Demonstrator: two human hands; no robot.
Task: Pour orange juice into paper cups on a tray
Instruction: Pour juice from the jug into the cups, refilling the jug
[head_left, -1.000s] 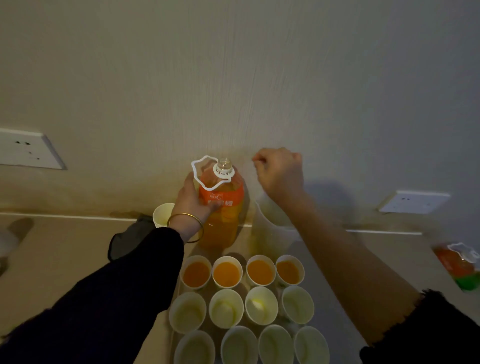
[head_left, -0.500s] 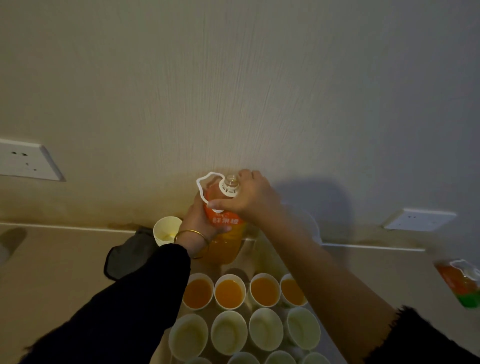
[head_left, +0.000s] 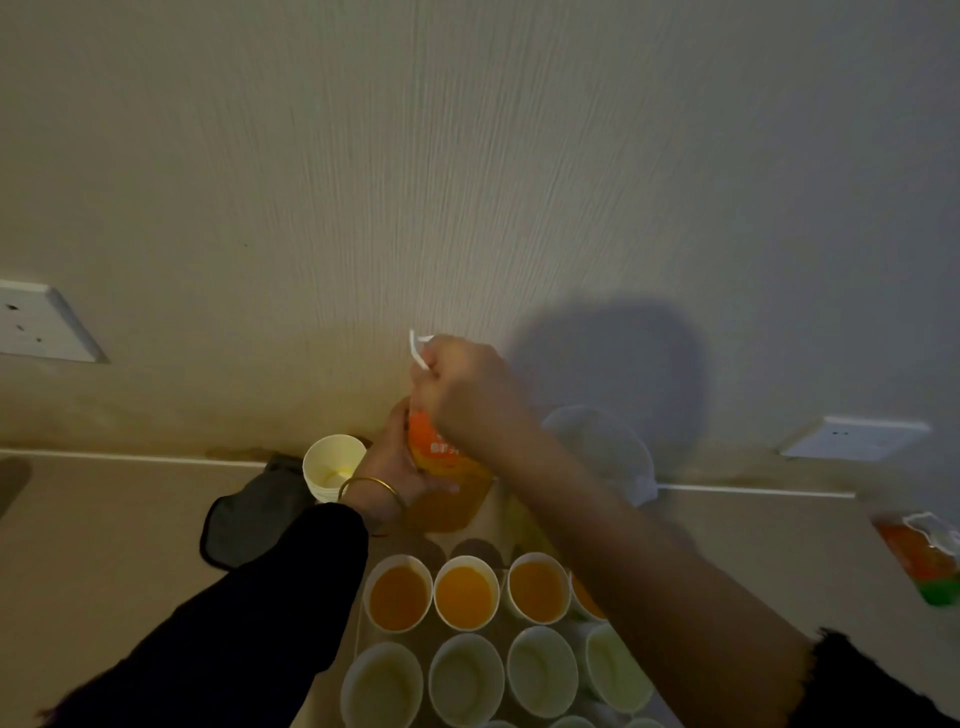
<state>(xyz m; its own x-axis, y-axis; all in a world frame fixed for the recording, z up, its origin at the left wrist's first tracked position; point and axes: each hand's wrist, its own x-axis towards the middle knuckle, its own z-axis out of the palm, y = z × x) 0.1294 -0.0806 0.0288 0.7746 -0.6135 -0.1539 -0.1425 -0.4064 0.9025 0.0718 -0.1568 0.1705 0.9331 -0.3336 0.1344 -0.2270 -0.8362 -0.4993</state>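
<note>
Bottle (head_left: 451, 505), clear plastic, orange label: left grip (head_left: 399, 467) wraps body; right grip (head_left: 467, 395) clenched, seemingly on neck.

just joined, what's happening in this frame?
A person is handling a clear plastic bottle of orange juice, upright behind the cups. The left hand grips its body; the right hand is closed over its top, hiding the cap, so opening or closing cannot be told. Nothing is pouring. The four white paper cups in the back row hold juice; the next row looks empty.
</note>
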